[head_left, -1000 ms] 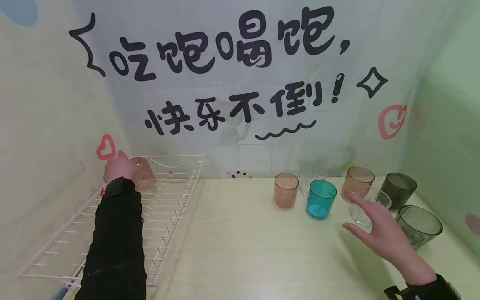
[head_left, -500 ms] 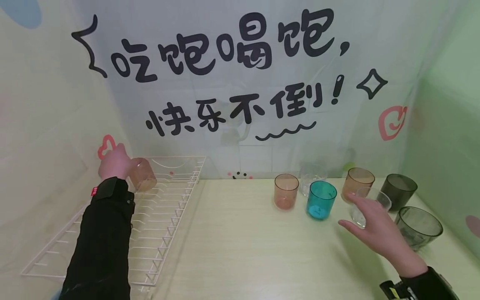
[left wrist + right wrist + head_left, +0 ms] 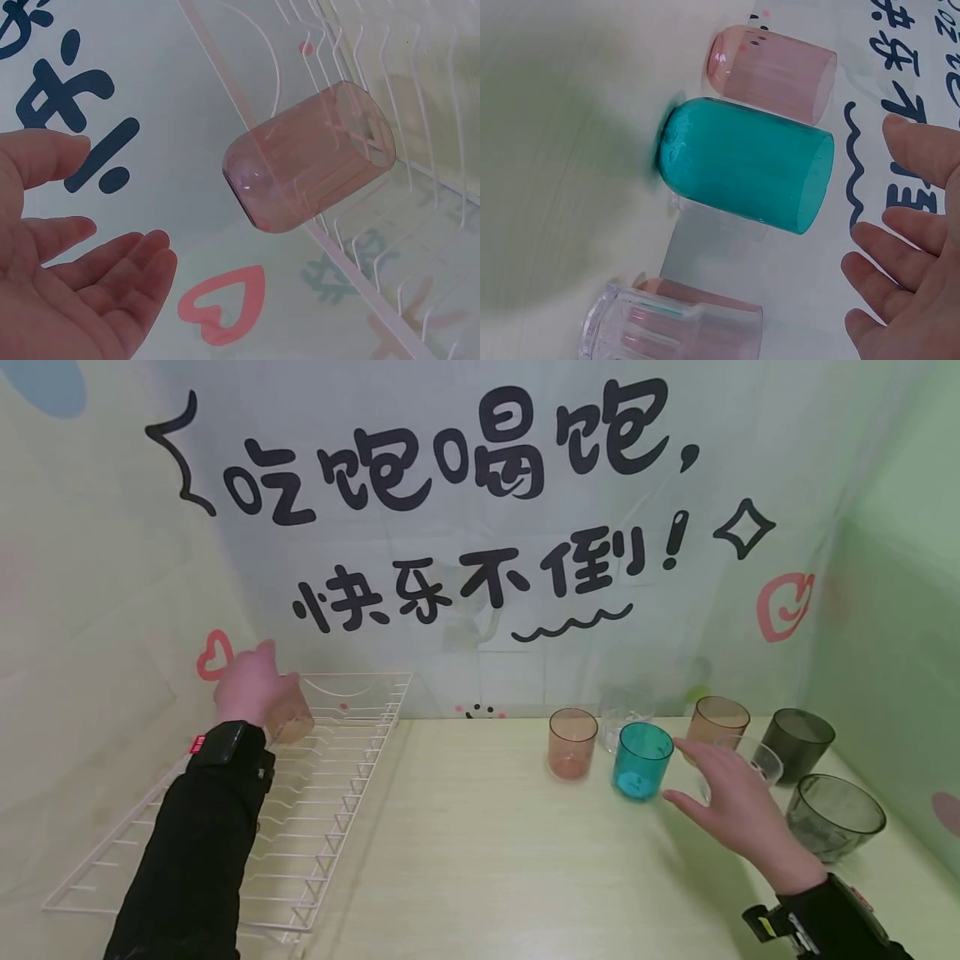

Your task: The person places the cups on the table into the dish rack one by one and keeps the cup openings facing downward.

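Note:
A pink see-through cup (image 3: 300, 161) leans upside down in the white wire rack (image 3: 362, 806) at the left. My left hand (image 3: 243, 683) is over the rack's far end, fingers spread and apart from the cup in the left wrist view. On the table, a teal cup (image 3: 643, 764) stands upright. Close to its right side is my right hand (image 3: 738, 802), thumb and fingers parted, holding nothing. The right wrist view shows a gap between these fingertips and the teal cup's rim. My right hand partly hides a clear cup (image 3: 765, 760) behind it.
Left of the teal cup stands a pink cup (image 3: 572, 747), with a clear glass (image 3: 617, 714) behind. Farther right are an amber-pink cup (image 3: 716, 718), a dark grey cup (image 3: 798, 743) and a grey-green glass bowl (image 3: 836, 818). A green wall (image 3: 892, 677) borders the right side.
My left hand drew back left from the pink cup in the rack, then shifted right above it. The cup stays in place. My right hand has moved left to the teal cup.

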Demonstrator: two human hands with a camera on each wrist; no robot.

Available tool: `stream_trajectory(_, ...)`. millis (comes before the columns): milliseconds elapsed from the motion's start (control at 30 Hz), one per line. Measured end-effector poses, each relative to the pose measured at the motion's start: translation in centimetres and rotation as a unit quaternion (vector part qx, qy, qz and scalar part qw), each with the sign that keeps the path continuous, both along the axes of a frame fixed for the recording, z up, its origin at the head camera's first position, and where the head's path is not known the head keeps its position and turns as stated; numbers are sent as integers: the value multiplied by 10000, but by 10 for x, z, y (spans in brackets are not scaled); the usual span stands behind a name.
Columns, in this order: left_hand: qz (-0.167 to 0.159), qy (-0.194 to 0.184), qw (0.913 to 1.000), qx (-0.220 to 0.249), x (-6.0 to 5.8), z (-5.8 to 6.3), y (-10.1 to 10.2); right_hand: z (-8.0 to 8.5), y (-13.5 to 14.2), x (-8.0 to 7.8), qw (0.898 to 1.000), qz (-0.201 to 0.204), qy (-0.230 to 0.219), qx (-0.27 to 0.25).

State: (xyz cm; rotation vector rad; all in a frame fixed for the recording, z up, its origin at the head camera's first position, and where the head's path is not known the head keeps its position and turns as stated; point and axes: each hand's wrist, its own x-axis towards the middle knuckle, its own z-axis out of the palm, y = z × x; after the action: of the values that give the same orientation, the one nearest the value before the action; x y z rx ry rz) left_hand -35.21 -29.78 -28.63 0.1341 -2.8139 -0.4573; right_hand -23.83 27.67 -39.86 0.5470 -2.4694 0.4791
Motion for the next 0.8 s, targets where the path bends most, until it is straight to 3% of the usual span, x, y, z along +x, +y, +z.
stream_trajectory(200, -316, 214, 9992, 80, 5, 0, 10, -4, -2, -7, 10000, 32, 52, 58)
stream_trajectory(667, -953, 132, 9952, -170, 15, 3, 35, -9, -8, -21, 9999, 39, 25, 125)
stream_trajectory(800, -984, 38, 9947, -291, 18, 3, 46, -10, -10, -24, 9998, 54, 93, 187)
